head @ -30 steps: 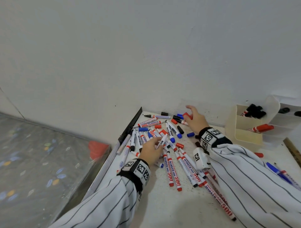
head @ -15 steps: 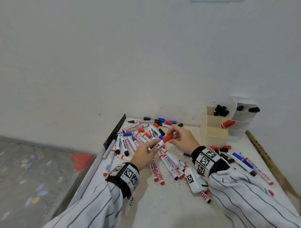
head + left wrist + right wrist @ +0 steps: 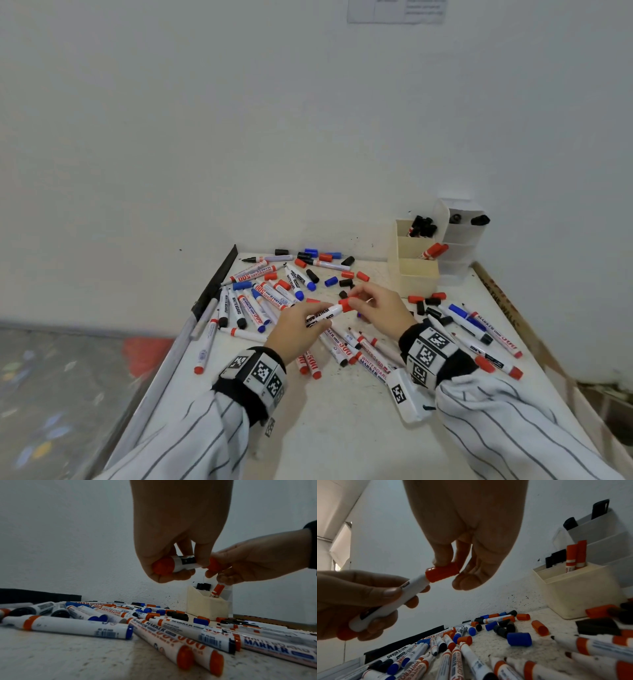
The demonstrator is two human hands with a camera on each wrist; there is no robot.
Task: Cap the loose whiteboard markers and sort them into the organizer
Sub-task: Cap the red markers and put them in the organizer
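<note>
Red cap (image 3: 346, 304) pinched by R hand (image 3: 383, 308), marker (image 3: 323, 315) gripped in L hand (image 3: 294, 329) (both above table (image 3: 342, 428)).

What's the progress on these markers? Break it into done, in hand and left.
Done: a few black-capped and two red-capped markers stand in the organizer.
In hand: the left hand grips a red marker while the right hand pinches its red cap, already over the tip.
Left: most of it; many markers and loose caps lie scattered on the table.
</note>
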